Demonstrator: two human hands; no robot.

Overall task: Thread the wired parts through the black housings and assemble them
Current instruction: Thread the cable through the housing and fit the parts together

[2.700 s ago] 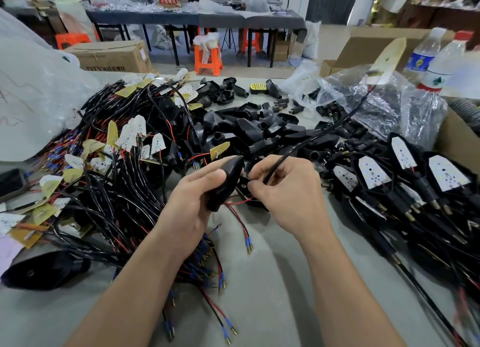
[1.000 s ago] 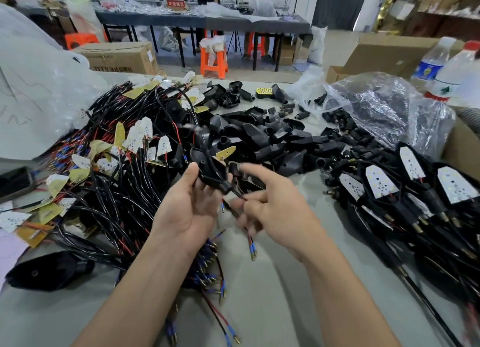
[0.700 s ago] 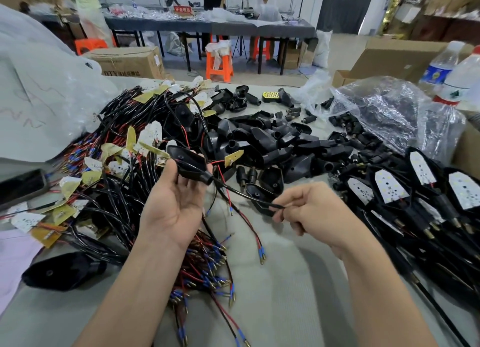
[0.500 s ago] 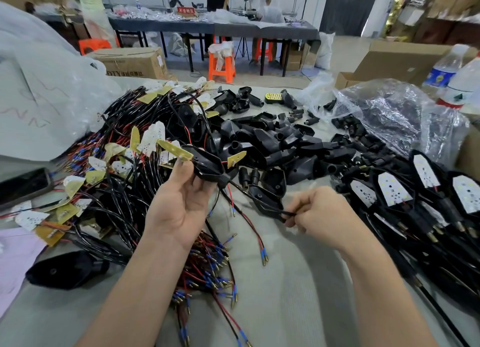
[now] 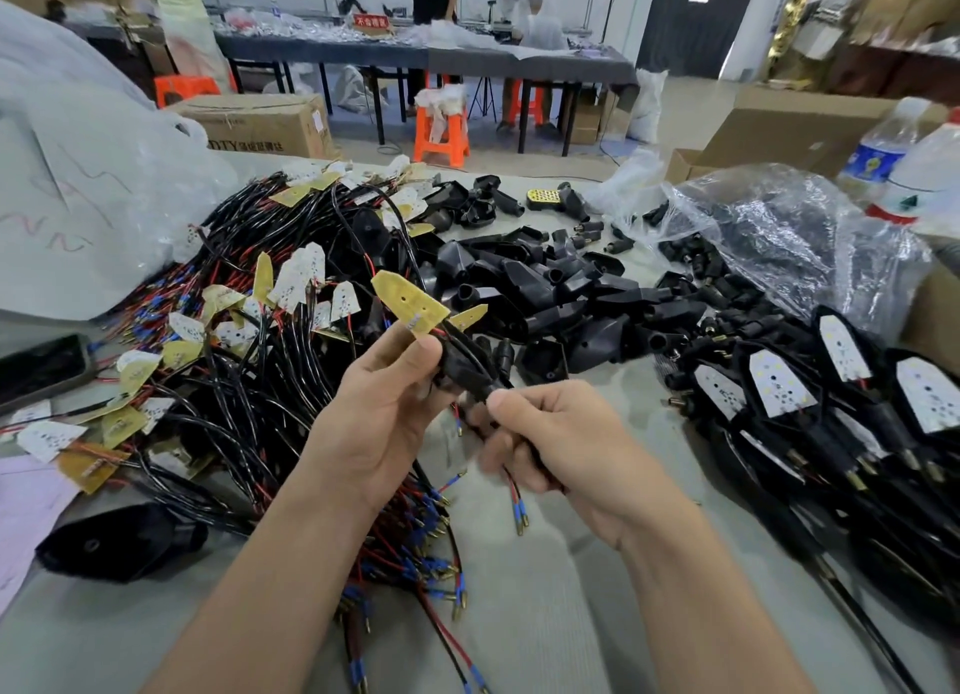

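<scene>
My left hand grips a black housing in front of me, above the table. A yellow circuit board stands out of the housing's upper end. My right hand pinches the housing's narrow lower end, and a black cable runs on through its curled fingers. The cable's red and black leads with blue-sleeved tips hang below that hand. A tangle of wired boards lies to the left, a heap of empty black housings behind my hands.
Assembled units with white boards lie in rows at the right. Behind them are a clear plastic bag of parts and two water bottles. A large white bag and a phone sit at the left, one black housing near the front.
My right hand has drawn the cable through the housing and come back up to its narrow end. The yellow board now stands at the housing's upper end.
</scene>
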